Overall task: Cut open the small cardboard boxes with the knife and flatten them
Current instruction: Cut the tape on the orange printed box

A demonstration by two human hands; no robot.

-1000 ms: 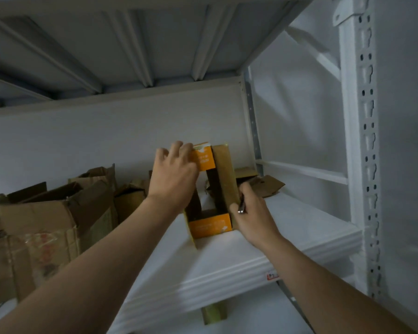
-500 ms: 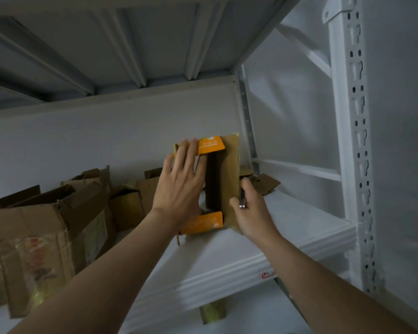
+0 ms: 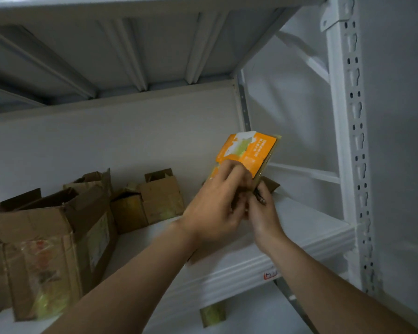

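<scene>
Open a second ago, the orange box (image 3: 249, 150) is now pressed flat, gripped from below by the curled left hand (image 3: 215, 208), with the knife (image 3: 260, 197) clasped in the right hand (image 3: 263, 213) just beside it, so this box is judged nearly flattened.

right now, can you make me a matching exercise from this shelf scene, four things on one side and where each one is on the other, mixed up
Things
1. orange printed cardboard box
2. dark slim knife
3. large brown open cardboard box
4. small olive-green block

Places or states
A. below the front edge of the white metal shelf
B. held in the right hand
C. standing at the left end of the shelf
D. pressed flat, gripped by the fingers of the left hand

Pairs: 1-D, 2-B, 3-C, 4-A
</scene>
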